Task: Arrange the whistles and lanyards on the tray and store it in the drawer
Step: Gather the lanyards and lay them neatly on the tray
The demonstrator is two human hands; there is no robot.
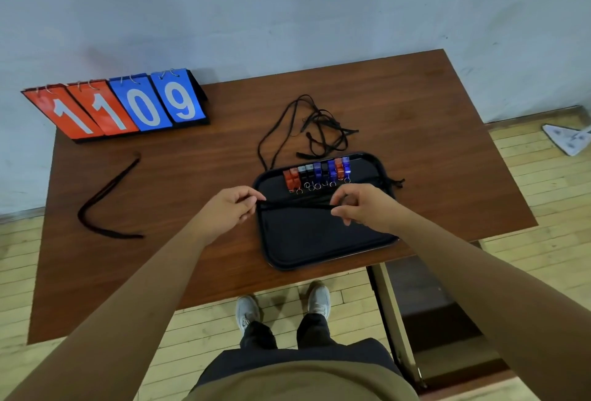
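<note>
Left hand [235,207] and right hand [358,205] each pinched one end of a folded lanyard [297,205], stretched across the tray [319,240], just near of the whistles [318,171]. Risk: once released, the cord may spring open and nudge the whistles. The far tangle [316,128] could snag.

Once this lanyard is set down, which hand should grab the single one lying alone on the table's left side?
Left, probably. The left hand is at the left edge of the tray, nearest the lone lanyard; the right hand would have to cross it. Both now pinch the held lanyard.
</note>
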